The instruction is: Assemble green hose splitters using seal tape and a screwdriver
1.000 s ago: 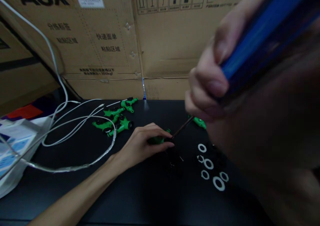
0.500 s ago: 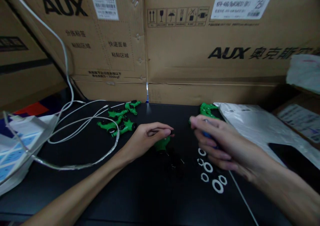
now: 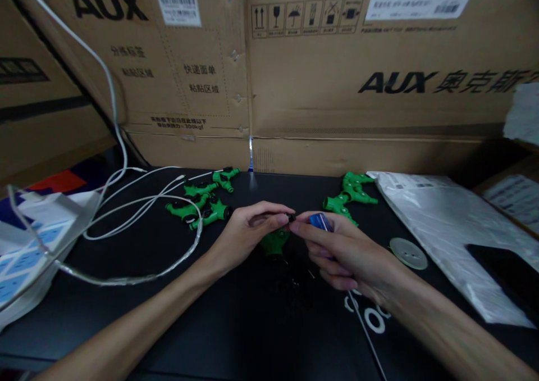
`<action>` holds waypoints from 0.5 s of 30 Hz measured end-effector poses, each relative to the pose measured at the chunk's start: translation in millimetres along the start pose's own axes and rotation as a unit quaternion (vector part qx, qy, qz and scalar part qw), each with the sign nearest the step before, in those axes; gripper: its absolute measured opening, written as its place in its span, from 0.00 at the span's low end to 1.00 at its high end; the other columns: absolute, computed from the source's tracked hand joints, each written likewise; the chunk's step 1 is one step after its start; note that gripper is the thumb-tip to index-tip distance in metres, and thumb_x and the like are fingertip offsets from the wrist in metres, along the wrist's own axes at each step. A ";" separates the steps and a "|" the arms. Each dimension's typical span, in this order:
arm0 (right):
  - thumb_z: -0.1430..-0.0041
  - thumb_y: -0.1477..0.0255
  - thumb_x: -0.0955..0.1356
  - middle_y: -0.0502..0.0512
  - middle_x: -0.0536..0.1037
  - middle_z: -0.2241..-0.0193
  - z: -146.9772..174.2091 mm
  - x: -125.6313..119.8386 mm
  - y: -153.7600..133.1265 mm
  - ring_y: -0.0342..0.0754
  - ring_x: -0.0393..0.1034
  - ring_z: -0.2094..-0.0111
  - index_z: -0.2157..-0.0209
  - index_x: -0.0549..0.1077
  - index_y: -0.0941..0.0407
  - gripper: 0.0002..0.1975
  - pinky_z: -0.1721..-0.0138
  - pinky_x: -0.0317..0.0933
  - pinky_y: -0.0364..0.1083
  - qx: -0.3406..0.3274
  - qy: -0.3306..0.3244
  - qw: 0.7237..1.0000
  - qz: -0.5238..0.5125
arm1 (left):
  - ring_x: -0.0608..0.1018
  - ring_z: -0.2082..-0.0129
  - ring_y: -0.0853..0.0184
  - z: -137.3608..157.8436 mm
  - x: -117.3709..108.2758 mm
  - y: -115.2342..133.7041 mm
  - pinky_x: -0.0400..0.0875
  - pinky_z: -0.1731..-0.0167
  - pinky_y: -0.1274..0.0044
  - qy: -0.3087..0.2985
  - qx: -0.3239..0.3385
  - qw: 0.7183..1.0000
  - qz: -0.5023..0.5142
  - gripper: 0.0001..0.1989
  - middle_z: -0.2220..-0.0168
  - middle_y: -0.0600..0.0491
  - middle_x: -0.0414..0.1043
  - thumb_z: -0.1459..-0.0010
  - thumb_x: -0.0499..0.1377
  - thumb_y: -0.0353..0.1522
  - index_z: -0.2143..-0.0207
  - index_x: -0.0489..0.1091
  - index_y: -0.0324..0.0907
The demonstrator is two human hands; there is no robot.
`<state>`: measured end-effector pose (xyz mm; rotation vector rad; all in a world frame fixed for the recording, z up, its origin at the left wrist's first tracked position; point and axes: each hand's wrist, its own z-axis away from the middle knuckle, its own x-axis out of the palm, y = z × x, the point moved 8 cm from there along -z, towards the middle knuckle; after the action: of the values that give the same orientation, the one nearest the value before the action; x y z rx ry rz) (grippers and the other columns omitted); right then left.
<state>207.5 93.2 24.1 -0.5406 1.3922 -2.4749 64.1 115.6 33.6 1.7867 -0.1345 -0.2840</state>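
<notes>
My left hand (image 3: pixel 256 226) is closed in a pinch on a small black part (image 3: pixel 290 218). Thumb and forefinger of my right hand (image 3: pixel 332 249) meet that part from the other side. A screwdriver with a blue handle (image 3: pixel 320 222) is wrapped in my right hand's other fingers, its thin shaft pointing down toward the table's front. Right below my left fingers is a green plastic connector (image 3: pixel 275 241); whether it is held or lies on the table is hidden. Dark small pieces (image 3: pixel 297 277) lie in front of it. White rings (image 3: pixel 374 320) are partly covered by my right forearm.
Green branched connectors (image 3: pixel 210 212) lie at left beside white cables (image 3: pixel 138 218) and a power strip (image 3: pixel 37 246). More green connectors (image 3: pixel 351 193) stand at right, near a round translucent disc (image 3: pixel 408 253), a plastic mailer (image 3: pixel 446 229) and a phone (image 3: pixel 501 274). Large cardboard boxes (image 3: pixel 303 100) close off the back.
My right hand has moved left with the screwdriver, and its fingertips now meet the black part at my left hand. The disc has come into sight. The view has shifted slightly.
</notes>
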 end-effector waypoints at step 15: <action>0.33 0.53 0.65 0.41 0.53 0.85 39.1 -31.2 -75.7 0.34 0.40 0.91 0.73 0.68 0.53 0.21 0.93 0.37 0.36 -0.187 0.064 0.979 -0.059 | 0.82 0.59 0.67 10.2 15.6 24.9 0.77 0.56 0.76 -0.039 0.165 0.961 -0.220 0.09 0.58 0.50 0.81 0.36 0.65 0.30 0.53 0.79 0.42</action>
<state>249.9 114.2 101.5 -0.5579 1.9493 -2.3814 78.0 96.4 53.7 2.1292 0.1761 -0.6842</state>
